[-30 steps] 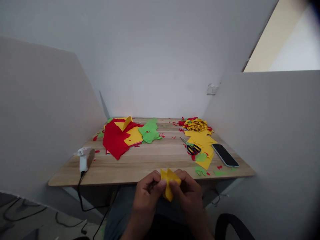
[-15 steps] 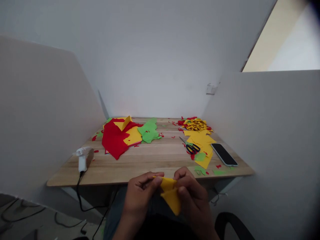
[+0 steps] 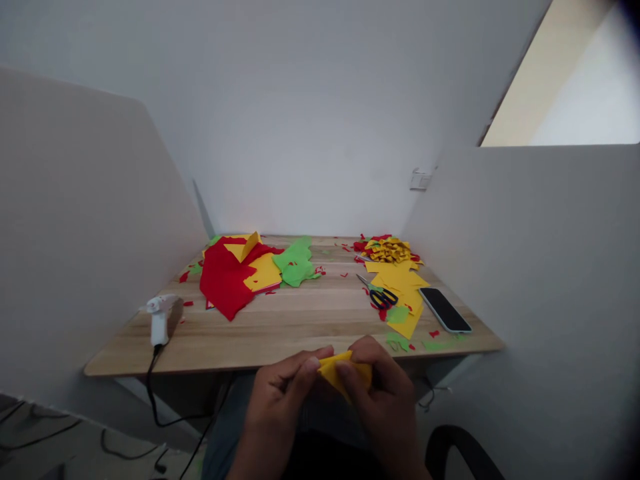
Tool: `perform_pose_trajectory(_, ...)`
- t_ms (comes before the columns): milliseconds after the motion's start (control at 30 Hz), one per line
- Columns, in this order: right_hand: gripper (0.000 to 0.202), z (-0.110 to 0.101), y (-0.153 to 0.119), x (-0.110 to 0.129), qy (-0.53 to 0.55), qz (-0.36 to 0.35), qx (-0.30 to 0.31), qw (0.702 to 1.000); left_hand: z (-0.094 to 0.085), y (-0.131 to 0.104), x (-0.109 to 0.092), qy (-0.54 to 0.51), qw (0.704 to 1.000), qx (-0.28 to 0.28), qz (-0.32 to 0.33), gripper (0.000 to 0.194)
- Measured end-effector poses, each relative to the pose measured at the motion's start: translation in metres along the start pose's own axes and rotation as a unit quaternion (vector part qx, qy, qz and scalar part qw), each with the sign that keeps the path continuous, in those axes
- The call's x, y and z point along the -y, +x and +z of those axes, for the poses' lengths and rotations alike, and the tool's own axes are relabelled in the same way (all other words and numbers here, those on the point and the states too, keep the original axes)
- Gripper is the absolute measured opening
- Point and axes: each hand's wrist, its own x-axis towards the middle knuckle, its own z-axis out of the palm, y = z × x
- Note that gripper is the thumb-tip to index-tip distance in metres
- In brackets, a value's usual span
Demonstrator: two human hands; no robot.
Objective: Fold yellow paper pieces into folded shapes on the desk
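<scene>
Here, a folded yellow piece (image 3: 331, 371) is held up at the near edge of the bench (image 3: 300, 327), between the left hand (image 3: 277, 397) and the right hand (image 3: 387, 393). Its longer side is set roughly along that edge, and more of it is covered by the right. Its left tip is pinched between the left thumb and fingers; its middle is pressed by the right thumb. Both hands are closed down to about the piece's thickness.

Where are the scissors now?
In the head view, the scissors lie right of centre on the table, at the edge of the yellow sheets, left of the phone and beyond the right hand.
</scene>
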Motion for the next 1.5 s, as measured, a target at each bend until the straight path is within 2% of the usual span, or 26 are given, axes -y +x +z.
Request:
perform_pose_trajectory(167, 0.016, -0.001, -0.001, 0.002, -0.007, 0.0, 0.001, 1.0, 0.001, -0.002, 0.006, -0.024, 0.999, -0.003, 0.025, 0.051)
perform_pose_trajectory(333, 0.017, -0.002, -0.002, 0.008, -0.021, -0.002, 0.002, 1.0, 0.008, -0.004, 0.002, 0.004, 0.998, -0.06, 0.025, 0.038)
perform_pose_trajectory(600, 0.015, -0.004, -0.002, 0.017, -0.037, -0.015, -0.028, 0.999, 0.002, -0.003, -0.004, 0.039, 0.998, -0.04, 0.034, 0.027)
perform_pose_trajectory(800, 0.015, -0.004, -0.004, 0.017, -0.056, 0.004, -0.047, 0.997, 0.004, -0.004, -0.004, 0.034, 0.998, -0.037, 0.037, 0.025)
perform_pose_trajectory(1033, 0.014, -0.003, -0.008, 0.013, -0.037, 0.005, -0.039, 0.999, 0.003, -0.004, -0.005, 0.038, 0.998, -0.021, 0.042, 0.025)
perform_pose_trajectory(1333, 0.02, -0.001, -0.008, 0.017, -0.052, 0.026, -0.076, 0.995, 0.006, -0.005, -0.005, 0.054, 0.995, -0.049, 0.064, 0.031)
perform_pose_trajectory(1500, 0.021, 0.0, -0.01, 0.018, -0.051, 0.054, -0.071, 0.995, 0.005, -0.004, -0.004, 0.065, 0.994, -0.047, 0.08, 0.028)
